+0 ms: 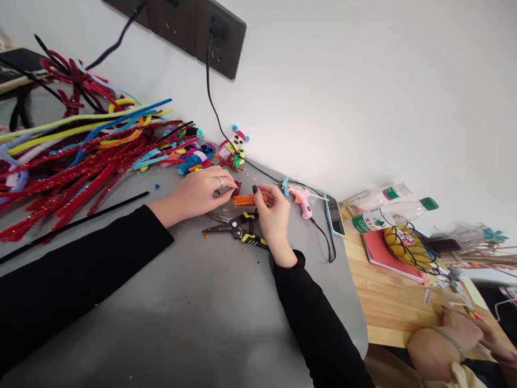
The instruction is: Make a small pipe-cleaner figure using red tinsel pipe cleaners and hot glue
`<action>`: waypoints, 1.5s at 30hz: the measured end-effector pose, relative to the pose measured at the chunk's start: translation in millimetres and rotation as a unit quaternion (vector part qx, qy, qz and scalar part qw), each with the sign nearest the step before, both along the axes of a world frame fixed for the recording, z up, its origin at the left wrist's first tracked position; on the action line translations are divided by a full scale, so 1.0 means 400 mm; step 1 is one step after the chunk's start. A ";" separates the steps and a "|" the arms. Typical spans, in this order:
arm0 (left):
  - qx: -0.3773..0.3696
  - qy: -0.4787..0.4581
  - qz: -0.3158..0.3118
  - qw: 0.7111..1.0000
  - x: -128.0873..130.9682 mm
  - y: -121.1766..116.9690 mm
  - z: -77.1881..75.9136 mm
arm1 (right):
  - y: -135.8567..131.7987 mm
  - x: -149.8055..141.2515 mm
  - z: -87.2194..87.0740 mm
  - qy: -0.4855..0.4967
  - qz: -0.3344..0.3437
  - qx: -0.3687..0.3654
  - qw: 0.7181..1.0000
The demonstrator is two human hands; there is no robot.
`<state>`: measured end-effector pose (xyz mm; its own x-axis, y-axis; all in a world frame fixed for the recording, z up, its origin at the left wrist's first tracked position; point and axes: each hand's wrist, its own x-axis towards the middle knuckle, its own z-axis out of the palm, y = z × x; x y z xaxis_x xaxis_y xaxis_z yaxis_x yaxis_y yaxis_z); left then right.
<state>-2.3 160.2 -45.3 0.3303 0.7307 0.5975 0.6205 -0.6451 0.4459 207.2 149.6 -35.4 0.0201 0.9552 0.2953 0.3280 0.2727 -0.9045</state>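
Observation:
My right hand (273, 210) is closed in a pinch on the right end of a short, fuzzy orange pipe cleaner piece (243, 201). My left hand (204, 189), with a ring on one finger, has its fingertips pressed together just left of that piece. Whatever they pinch is too small to make out. A bit of red pipe cleaner (238, 186) shows right behind the left fingertips; I cannot tell whether they touch it. Below both hands, black and yellow scissors (234, 227) lie on the grey table (194, 302), their handles partly behind my right wrist.
Many coloured pipe cleaners (109, 156) pile up at the left. Small pipe-cleaner figures (234, 144) stand by the wall. A pink glue gun (302, 200) and a phone (334, 214) lie at right. Beyond are plastic bottles (375, 220) and another person's arm (436, 339) at a wooden table.

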 end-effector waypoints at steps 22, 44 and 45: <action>-0.007 -0.145 0.154 0.977 -0.012 -0.003 0.044 | -0.002 0.003 0.004 -0.015 -0.017 0.054 0.998; -0.012 0.053 0.324 0.944 -0.159 -0.075 0.214 | -0.005 0.008 -0.008 -0.166 0.031 0.160 0.972; -0.026 0.079 0.370 0.925 -0.195 -0.080 0.237 | -0.005 0.008 -0.008 -0.161 0.028 0.160 0.974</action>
